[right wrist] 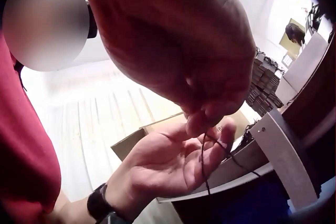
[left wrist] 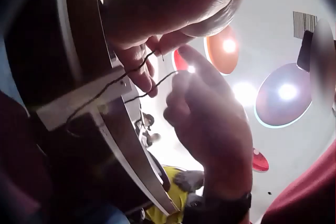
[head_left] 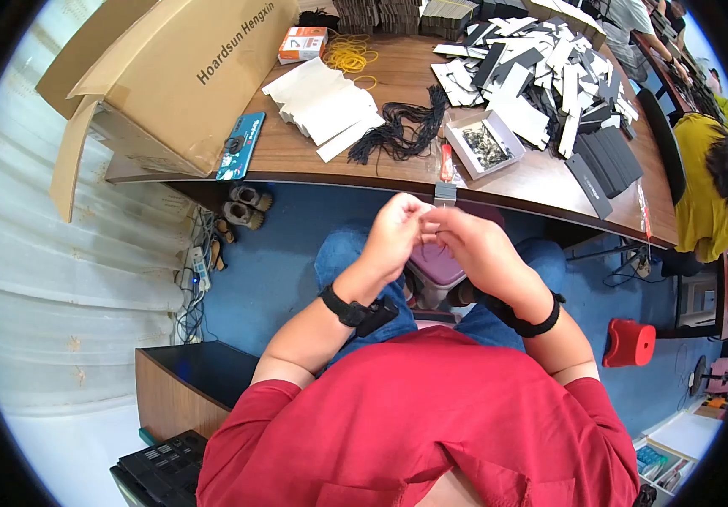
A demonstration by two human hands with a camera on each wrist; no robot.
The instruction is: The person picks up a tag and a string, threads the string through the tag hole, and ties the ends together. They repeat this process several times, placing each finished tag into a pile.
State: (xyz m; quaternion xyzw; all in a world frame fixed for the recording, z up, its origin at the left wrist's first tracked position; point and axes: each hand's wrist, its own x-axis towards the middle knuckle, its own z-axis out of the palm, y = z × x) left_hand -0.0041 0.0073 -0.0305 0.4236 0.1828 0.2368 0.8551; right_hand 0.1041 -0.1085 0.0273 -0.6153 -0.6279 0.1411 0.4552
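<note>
Both hands meet in front of the table edge. The left hand [head_left: 391, 238] [left wrist: 173, 8] [right wrist: 168, 163] pinches one strand of a thin dark cord [left wrist: 107, 85] [right wrist: 203, 166] at its fingertips. Between the curled thumb and fingers of the right hand [head_left: 486, 253] [left wrist: 212, 113] [right wrist: 184, 45] is the other strand. The cord runs toward a narrow grey card [head_left: 445, 193] [left wrist: 79, 98] [right wrist: 286, 163] with a small hole, which lies at the table edge, sticking out over it. Whether the cord passes through that hole cannot be told.
On the table [head_left: 398, 72] lie a bundle of black cords [head_left: 406, 127], white strips [head_left: 321, 101], a small tray [head_left: 482, 144] of tiny parts, a heap of black and white cards [head_left: 541, 76] and a dark card stack [head_left: 609, 160]. A cardboard box [head_left: 186, 84] stands left.
</note>
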